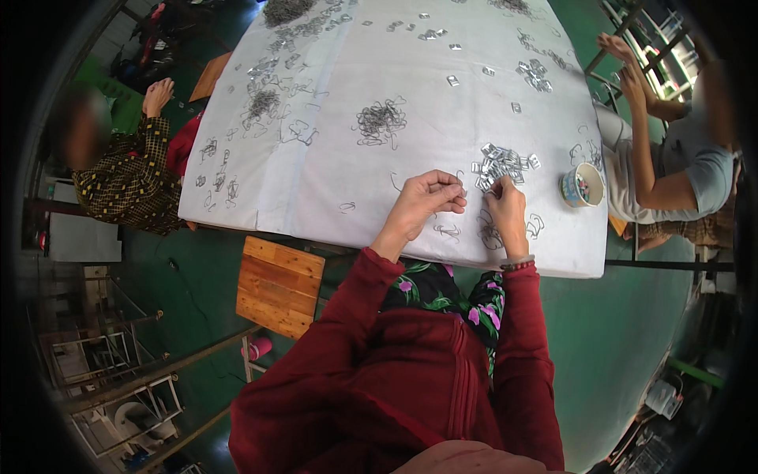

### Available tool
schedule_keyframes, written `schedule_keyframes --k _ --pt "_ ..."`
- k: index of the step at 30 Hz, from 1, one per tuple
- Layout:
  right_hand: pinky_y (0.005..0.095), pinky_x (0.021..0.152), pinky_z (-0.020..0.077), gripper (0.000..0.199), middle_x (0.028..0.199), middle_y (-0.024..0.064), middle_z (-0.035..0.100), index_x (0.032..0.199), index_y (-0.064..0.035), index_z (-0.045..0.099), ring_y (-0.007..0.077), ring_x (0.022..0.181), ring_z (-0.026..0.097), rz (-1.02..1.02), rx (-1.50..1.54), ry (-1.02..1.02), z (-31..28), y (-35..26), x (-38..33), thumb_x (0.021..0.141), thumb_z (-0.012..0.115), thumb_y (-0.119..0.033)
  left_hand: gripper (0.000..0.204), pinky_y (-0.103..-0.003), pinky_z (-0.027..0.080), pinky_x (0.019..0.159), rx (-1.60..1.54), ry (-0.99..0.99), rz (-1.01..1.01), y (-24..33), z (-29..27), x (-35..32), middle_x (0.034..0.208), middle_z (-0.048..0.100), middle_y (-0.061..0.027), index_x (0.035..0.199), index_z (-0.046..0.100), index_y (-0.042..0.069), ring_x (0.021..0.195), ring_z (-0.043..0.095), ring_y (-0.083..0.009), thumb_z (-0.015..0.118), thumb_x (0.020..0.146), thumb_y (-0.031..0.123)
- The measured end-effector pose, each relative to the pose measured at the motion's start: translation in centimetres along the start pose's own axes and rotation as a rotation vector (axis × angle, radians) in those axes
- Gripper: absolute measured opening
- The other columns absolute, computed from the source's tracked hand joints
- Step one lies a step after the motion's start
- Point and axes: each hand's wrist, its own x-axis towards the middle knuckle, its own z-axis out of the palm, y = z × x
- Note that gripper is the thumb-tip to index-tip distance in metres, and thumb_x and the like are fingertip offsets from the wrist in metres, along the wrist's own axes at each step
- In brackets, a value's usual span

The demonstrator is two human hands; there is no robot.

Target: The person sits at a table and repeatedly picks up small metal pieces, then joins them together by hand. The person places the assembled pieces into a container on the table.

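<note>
My left hand (431, 202) is over the near part of the white-covered table, thumb and fingers pinched together. Something thin may show at its fingertips, too small to name. Beside it on the right, my right hand (508, 209) reaches down with closed fingertips at the near edge of a heap of small silver metal plates (509, 163). What those fingertips grip is hidden. Bent wire hooks (489, 229) lie by my right wrist, and a few more hooks (447, 231) are scattered below my left hand.
A paper cup (570, 189) with small colourful bits stands to the right. A bigger pile of wire hooks (380, 122) lies farther off. People sit at both sides, one in a patterned sleeve (130, 178). A wooden stool (280, 284) is by the near table edge.
</note>
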Motion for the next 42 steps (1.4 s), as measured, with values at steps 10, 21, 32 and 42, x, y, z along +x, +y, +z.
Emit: schedule_keyframes --k 10,21,32,42 --pt "0.0249 0.061 0.0519 0.041 0.075 0.0063 0.059 0.115 0.0049 0.059 0.0127 0.066 0.061 0.147 0.732 -0.091 -5.8 -4.9 -4.9 0.075 0.061 0.011 0.014 -0.024 0.047 0.078 0.494 -0.089 0.222 -1.4 3.5 -0.9 0.092 0.061 -0.0019 0.097 0.059 0.0 0.086 0.056 -0.0082 0.062 0.088 0.01" --pt "0.0228 0.062 0.0509 0.021 0.085 0.0103 0.066 0.1 0.008 0.064 0.0122 0.067 0.062 0.152 0.794 0.042 -12.2 -7.6 -13.3 0.079 0.064 0.006 0.011 -0.029 0.049 0.08 0.834 -0.178 0.508 -1.3 9.7 -7.1 0.098 0.059 -0.0052 0.094 0.061 0.0 0.093 0.058 -0.0139 0.064 0.085 0.005" --pt "0.0222 0.057 0.0485 0.05 0.073 0.004 0.061 0.128 -0.002 0.052 0.0089 0.062 0.058 0.122 0.718 -0.029 -11.9 -6.1 -14.9 0.08 0.064 0.004 0.006 -0.03 0.047 0.086 0.463 -0.206 0.267 -3.0 8.4 -10.0 0.095 0.063 -0.0111 0.098 0.049 -0.001 0.092 0.059 -0.0145 0.05 0.094 0.003" --pt "0.0397 0.082 0.0468 0.031 0.1 0.0149 0.056 0.1 -0.0002 0.067 0.0335 0.093 0.053 -0.37 -0.084 0.079 -4.9 -3.7 -6.8 0.071 0.056 0.008 0.009 -0.027 0.048 0.078 0.479 -0.151 0.312 -3.4 6.6 -12.3 0.086 0.064 -0.0063 0.094 0.053 -0.001 0.083 0.06 -0.012 0.056 0.092 0.007"
